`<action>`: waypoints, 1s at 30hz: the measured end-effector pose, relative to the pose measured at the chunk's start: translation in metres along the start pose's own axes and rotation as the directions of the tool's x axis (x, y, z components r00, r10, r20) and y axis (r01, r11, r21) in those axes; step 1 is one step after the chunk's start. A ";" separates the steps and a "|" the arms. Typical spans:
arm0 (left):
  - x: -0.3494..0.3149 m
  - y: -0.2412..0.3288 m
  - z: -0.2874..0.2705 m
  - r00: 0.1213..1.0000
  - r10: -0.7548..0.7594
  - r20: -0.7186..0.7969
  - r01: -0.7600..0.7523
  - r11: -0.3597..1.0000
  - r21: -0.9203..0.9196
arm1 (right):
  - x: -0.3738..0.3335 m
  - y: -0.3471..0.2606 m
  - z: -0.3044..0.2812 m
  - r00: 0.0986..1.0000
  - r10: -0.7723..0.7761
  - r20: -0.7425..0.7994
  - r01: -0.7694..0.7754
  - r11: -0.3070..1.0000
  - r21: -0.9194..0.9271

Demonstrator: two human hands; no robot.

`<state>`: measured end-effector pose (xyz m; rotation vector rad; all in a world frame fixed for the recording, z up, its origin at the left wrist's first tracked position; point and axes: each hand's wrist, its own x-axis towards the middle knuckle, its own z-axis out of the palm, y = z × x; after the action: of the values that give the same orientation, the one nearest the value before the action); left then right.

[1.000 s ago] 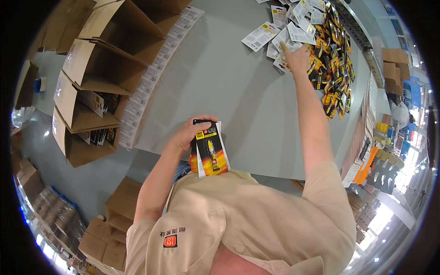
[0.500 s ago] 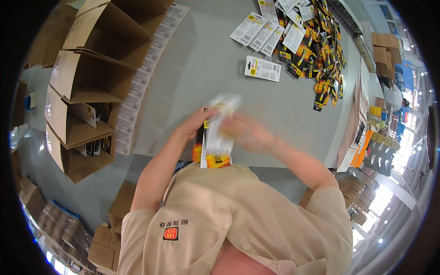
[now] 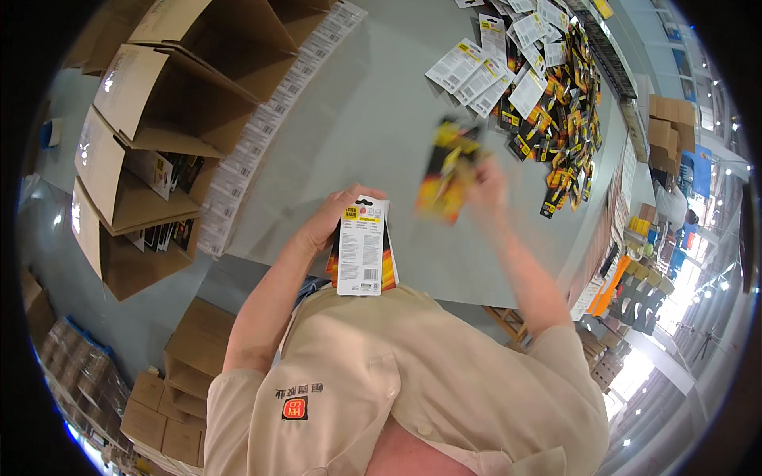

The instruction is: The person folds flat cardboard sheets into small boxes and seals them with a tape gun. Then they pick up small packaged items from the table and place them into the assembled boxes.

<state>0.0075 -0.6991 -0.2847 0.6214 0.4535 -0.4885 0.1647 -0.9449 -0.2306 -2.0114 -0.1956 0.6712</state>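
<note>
My left hand grips a small stack of carded blister packs upright against the table's near edge. The top one shows its white printed back, and black and orange edges stick out behind it. Out over the table to the right, my right hand, blurred by motion, holds a single blister pack with its black and yellow-orange front showing. Beyond that hand lies a heap of similar blister packs, some with white backs up.
Open cardboard boxes stand in a row at the left; the nearer ones hold packs on edge. Beside them runs a strip of printed white sheets. A rail borders the table's far right. Stacked cartons stand below left.
My right hand has moved from the stack out to the right and now holds one pack. The lone white-backed pack on the table is gone from its spot. The view has shifted slightly.
</note>
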 end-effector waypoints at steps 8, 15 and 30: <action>-0.007 -0.005 -0.002 0.998 0.059 -0.018 -0.059 0.998 0.026 | 0.157 -0.046 -0.008 0.949 -0.254 -0.185 -0.016 0.549 -0.835; -0.020 -0.010 -0.018 0.983 0.125 -0.132 -0.137 0.987 -0.082 | 0.183 -0.049 0.024 0.926 -0.378 0.000 0.378 0.926 -0.009; -0.070 -0.009 0.052 0.937 -0.030 -0.348 -0.017 0.991 -0.130 | -0.105 -0.046 0.092 0.624 0.451 0.638 -0.716 0.657 0.235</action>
<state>-0.0402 -0.7184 -0.2137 0.5807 0.8192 -0.3502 0.0338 -0.8938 -0.1868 -1.3302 0.3423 1.5637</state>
